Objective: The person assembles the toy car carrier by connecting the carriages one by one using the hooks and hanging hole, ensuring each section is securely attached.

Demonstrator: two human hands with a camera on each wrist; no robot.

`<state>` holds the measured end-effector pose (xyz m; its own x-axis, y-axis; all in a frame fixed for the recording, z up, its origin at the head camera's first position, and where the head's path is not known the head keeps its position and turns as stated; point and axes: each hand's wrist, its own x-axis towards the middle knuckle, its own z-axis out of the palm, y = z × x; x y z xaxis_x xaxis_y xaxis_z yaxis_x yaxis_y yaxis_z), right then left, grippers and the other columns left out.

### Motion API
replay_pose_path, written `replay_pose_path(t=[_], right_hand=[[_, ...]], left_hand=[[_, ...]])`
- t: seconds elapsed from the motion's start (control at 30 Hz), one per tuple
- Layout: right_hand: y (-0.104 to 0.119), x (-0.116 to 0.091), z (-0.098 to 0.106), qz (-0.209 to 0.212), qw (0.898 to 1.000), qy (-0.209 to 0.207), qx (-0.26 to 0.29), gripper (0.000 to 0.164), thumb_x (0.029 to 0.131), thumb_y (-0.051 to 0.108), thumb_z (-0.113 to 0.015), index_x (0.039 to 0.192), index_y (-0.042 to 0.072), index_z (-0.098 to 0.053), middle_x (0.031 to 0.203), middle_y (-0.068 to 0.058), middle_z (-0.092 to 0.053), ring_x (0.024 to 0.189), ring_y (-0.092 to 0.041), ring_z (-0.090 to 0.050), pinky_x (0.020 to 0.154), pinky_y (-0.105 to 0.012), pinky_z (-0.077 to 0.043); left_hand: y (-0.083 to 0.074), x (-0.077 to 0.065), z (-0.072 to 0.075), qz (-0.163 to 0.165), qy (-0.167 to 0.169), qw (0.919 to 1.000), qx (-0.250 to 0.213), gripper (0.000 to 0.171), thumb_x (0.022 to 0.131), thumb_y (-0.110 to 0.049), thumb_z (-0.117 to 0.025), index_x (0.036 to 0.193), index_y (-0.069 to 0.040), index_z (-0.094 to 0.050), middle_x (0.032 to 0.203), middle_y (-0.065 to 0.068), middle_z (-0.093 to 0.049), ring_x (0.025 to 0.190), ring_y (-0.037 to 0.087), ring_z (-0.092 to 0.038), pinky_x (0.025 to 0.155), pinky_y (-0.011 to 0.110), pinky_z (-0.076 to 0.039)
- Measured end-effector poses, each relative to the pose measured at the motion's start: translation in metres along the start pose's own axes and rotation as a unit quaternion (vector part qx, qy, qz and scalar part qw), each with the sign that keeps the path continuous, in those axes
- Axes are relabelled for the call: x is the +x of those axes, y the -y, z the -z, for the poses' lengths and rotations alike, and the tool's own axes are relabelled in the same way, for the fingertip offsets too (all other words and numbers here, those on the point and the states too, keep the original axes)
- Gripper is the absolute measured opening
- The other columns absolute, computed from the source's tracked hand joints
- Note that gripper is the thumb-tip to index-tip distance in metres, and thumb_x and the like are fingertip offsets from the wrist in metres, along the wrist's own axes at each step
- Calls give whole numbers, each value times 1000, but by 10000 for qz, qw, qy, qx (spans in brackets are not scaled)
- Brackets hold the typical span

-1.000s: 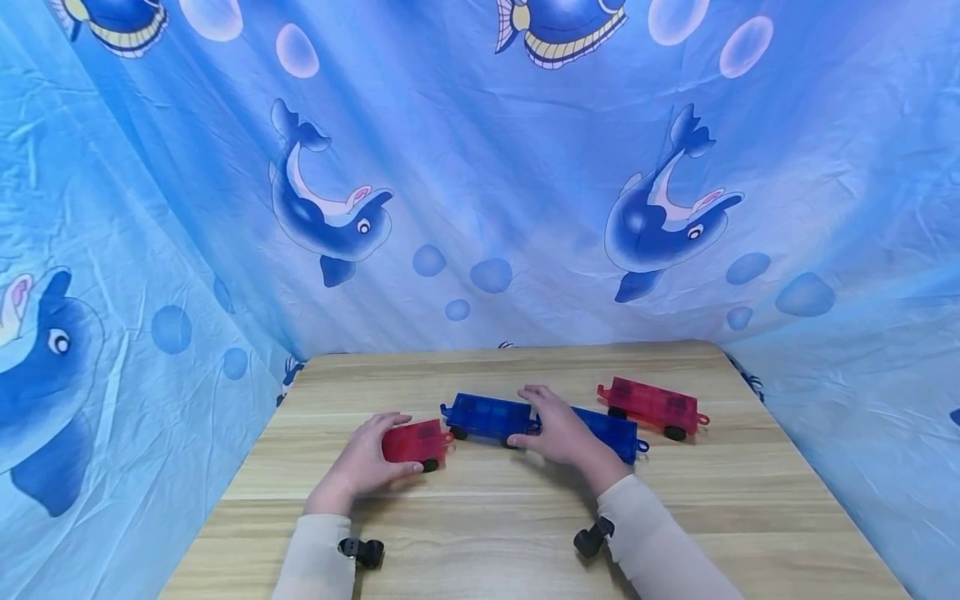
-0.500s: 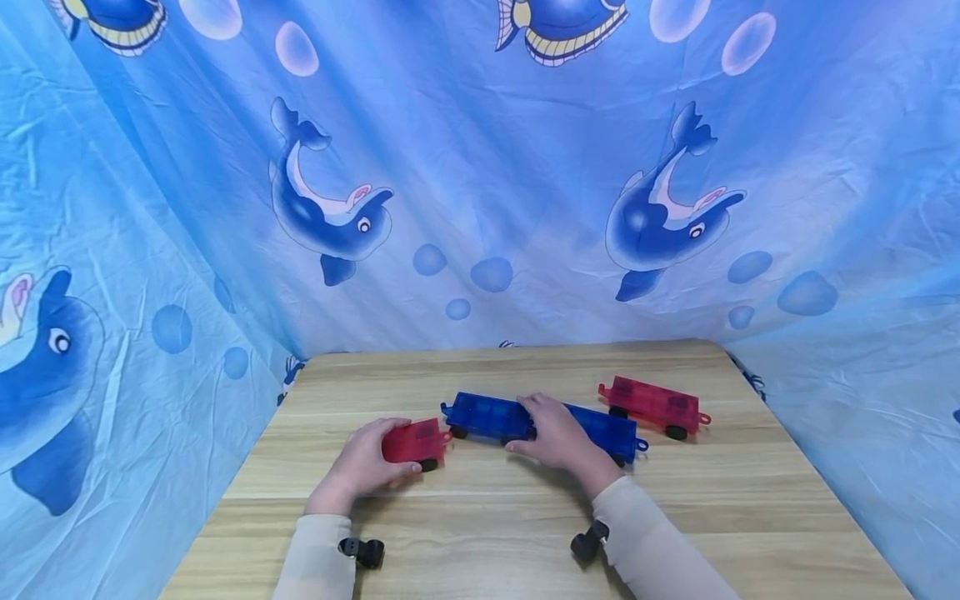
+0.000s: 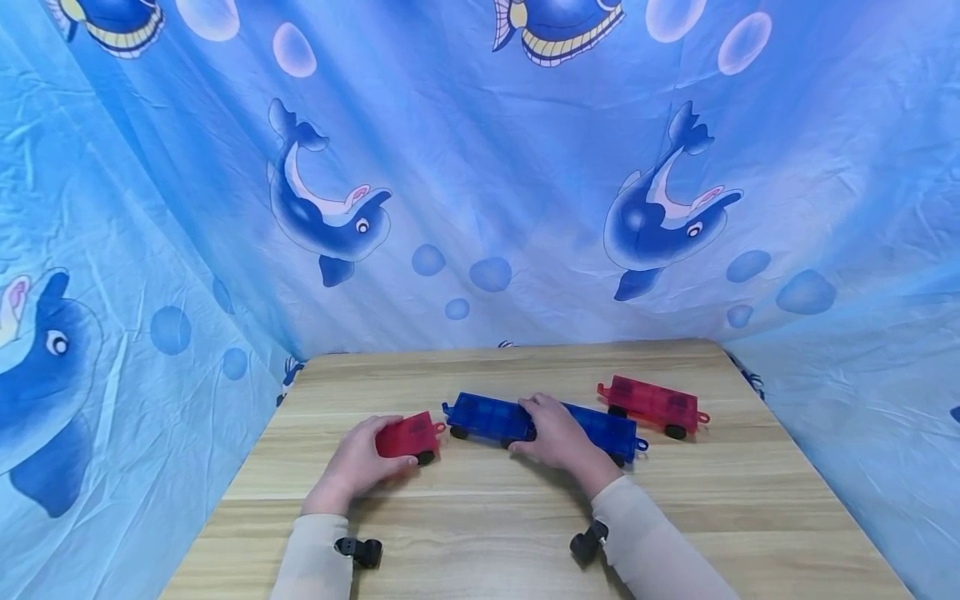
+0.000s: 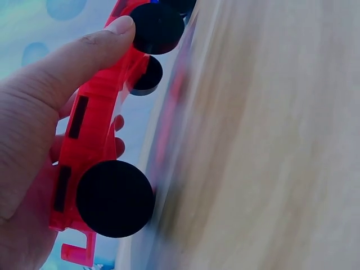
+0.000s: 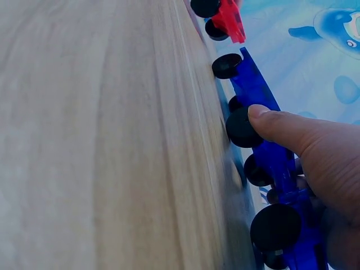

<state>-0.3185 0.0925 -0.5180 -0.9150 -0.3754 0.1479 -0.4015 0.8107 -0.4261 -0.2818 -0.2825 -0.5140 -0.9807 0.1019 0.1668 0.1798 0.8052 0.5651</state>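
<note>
At left wrist, the red wagon (image 4: pixel 97 124) shows its hook (image 4: pixel 79 253) (head: hidden).

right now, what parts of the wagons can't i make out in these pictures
Head view: left end of the held red wagon, behind the left hand.
Head view: meeting ends of the left blue wagon and right blue wagon, covered by the right hand.
Left wrist view: held red wagon's right end, cut off by the top edge.
Right wrist view: right blue wagon's right end, cut off by the bottom edge.
</note>
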Motion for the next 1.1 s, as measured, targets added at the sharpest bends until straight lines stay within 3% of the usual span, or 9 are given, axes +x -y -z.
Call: replay_pose_path(t=[0.13,0.33,0.47,0.7,1.1], right_hand=[[0,0,0,-18,10000,6,40,90,82,53,-88,153,8,-54,153,-16,-51,145,-38,-43,117,-55,-38],[1,0,-2,-34,10000,0,59,89,82,53,-88,152,9,-55,152,-15,-52,148,-40,-38,119,-57,-35],[2,1,-2,-24,10000,13,45,88,82,53,-88,151,9,-56,153,-16,-51,148,-40,-40,118,-57,-36],[7,4,-2,24,10000,42,-5,87,83,53,-87,151,9,-56,154,-16,-50,144,-37,-45,117,-56,-38],[11,9,-9,80,9999,-72,-44,86,82,55,-87,150,11,-57,150,-12,-54,142,-35,-47,116,-55,-40]], left_hand=[[2,0,3,119,-66,9999,-56,81,76,-50,-93,145,-22,-61,140,7,-62,118,31,-61,93,51,-57],[8,2,6,48,-260,9996,21,82,78,-55,-90,146,-19,-60,139,10,-63,116,32,-62,91,51,-58],[12,7,10,-2,-402,9992,86,86,79,-59,-88,147,-15,-59,140,13,-62,117,35,-61,92,54,-57],[12,19,19,211,-368,9991,-73,87,80,-58,-88,150,-16,-56,141,13,-61,119,37,-60,92,56,-57],[14,31,7,183,-314,9993,-117,86,82,-57,-86,150,-13,-56,144,15,-59,122,37,-60,96,57,-55]])
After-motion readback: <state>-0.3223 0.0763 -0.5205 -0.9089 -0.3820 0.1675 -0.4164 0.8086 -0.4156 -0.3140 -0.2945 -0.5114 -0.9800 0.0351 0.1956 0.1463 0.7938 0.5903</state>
